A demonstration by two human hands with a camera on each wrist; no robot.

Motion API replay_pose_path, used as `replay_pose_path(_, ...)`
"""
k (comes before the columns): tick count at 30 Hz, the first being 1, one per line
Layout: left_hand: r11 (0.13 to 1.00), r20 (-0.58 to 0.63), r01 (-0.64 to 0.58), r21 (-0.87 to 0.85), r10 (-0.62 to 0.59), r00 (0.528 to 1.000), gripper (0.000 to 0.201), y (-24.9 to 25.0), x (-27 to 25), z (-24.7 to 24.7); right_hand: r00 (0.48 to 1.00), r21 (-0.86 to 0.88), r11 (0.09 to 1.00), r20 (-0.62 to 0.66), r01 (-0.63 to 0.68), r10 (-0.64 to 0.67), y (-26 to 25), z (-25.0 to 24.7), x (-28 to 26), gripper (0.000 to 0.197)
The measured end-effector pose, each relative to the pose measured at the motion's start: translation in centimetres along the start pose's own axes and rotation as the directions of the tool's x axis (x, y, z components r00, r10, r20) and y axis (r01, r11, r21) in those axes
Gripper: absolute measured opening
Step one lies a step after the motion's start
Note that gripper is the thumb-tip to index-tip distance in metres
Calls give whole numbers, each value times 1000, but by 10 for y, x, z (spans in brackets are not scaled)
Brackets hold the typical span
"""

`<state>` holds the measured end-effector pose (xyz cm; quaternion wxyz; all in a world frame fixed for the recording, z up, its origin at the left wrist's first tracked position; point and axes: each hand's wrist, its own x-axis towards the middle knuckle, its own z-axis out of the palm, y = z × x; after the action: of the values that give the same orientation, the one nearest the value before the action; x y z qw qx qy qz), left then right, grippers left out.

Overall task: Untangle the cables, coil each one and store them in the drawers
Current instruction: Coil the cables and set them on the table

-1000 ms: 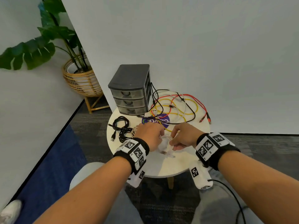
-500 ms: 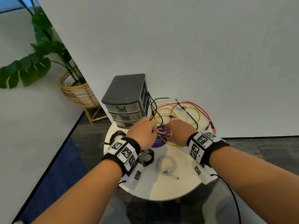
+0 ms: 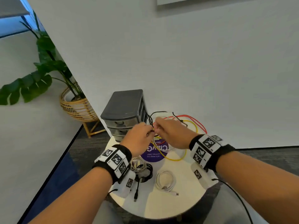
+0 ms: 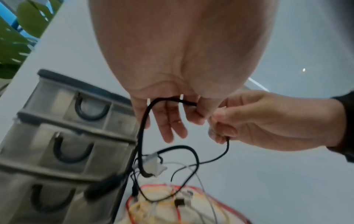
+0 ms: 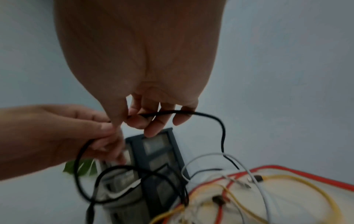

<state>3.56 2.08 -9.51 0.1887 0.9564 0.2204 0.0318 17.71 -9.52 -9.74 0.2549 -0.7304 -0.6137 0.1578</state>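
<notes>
Where cables tangle: "Clean" sticker [image 3: 154,155].

Readable text: purple sticker [image 3: 154,153] on round table [image 3: 186,206].
Seen upside down in head view: large white letters, partly covered by cables, not fully legible; small "Clean" beside them; small line reading "Let's keep our pantries clean". Square black-and-white coded markers on wristbands [image 3: 115,159], no legible words.

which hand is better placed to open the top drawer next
Left. The left hand is directly in front of the drawer unit; the right hand is over the cable tangle. Both pinch the black cable.
</notes>
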Motion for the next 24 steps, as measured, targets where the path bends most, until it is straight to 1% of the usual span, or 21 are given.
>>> replay_pose_path(2, 996, -72, -34, -79, 29, 997, 29, 6, -4, -21, 999, 72, 997, -41, 23, -20, -6, -22, 2, 6)
replay_pose_path(3, 989, -104, -37, -141, 23, 994, 31, 9, -8, -33, 998, 76, 997, -56, 29, -25, -8, -33, 3, 5)
replay_pose_path(4, 978, -136, -30, -205, 1, 991, 33, 11, -9, -43, 997, 54, 998, -69, 30, -26, -7, -41, 5, 6)
replay_pose_path(6, 951, -212, -15, -309, -53, 976, 34, 16, -15, -64, 991, -26, 999, -130, 32, -35, -3, -55, 9, 14)
replay_pose_path(7, 937, -247, -16, -349, -76, 966, 34, 19, -18, -74, 986, -66, 998, -167, 11, -22, 0, -61, 11, 18)
replay_pose_path(9, 907, -312, -36, -419, -107, 944, 34, 26, -23, -91, 972, -122, 988, -227, -90, 61, 6, -69, 16, 19)
replay_pose_path(11, 894, -372, -51, -446, -134, 919, 32, 31, -28, -103, 946, -138, 963, -261, -233, 192, 12, -75, 21, 18)
replay_pose_path(12, 893, -395, -63, -446, -133, 909, 30, 32, -29, -106, 930, -97, 955, -273, -280, 245, 14, -78, 23, 20)
replay_pose_path(13, 897, -410, -77, -435, -122, 904, 28, 33, -31, -108, 922, -41, 955, -275, -295, 273, 16, -80, 26, 25)
replay_pose_path(15, 909, -426, -92, -407, -100, 899, 25, 33, -35, -111, 924, 35, 954, -241, -298, 297, 13, -85, 29, 33)
replay_pose_path(17, 898, -421, -102, -428, -98, 902, 23, 31, -39, -114, 909, 150, 936, -234, -318, 346, 6, -90, 31, 35)
replay_pose_path(18, 887, -414, -109, -450, -99, 905, 22, 31, -42, -115, 898, 229, 923, -249, -309, 362, 2, -93, 33, 35)
replay_pose_path(20, 848, -397, -129, -514, -101, 912, 20, 31, -49, -119, 875, 345, 906, -326, -244, 359, -6, -101, 39, 33)
replay_pose_path(24, 729, -342, -162, -665, -105, 934, 20, 30, -58, -128, 821, 469, 882, -482, -54, 307, -33, -130, 49, 33)
